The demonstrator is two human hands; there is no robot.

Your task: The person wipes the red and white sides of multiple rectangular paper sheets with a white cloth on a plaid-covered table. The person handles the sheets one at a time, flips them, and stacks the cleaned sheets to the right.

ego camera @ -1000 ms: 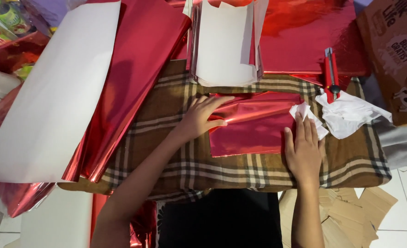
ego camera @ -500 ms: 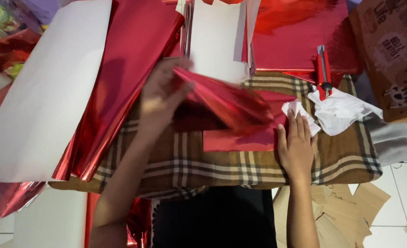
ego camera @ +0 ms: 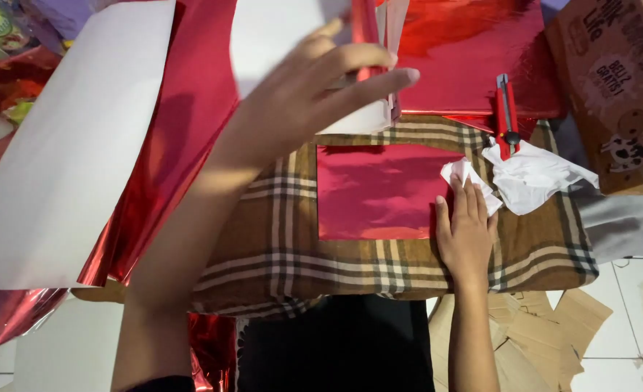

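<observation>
My left hand (ego camera: 314, 98) is raised above the table, its fingers pinched on a narrow strip of red foil paper (ego camera: 365, 29) held up near a white sheet. My right hand (ego camera: 468, 232) lies flat, fingers together, on the brown plaid cloth (ego camera: 278, 239), touching the right edge of a flat red foil rectangle (ego camera: 376, 190) and the crumpled white paper (ego camera: 535, 174) beside it.
Big red foil sheets with white backs (ego camera: 82, 145) lie at the left. A red utility knife (ego camera: 506, 116) rests on more red foil (ego camera: 466, 51) at the back. A cardboard box (ego camera: 615, 87) stands right. Cardboard scraps (ego camera: 546, 341) lie on the white floor.
My left hand has lifted the loose red foil piece off the rectangle and carried it up and away. The rectangle now lies flat and uncovered. My right hand has stayed put.
</observation>
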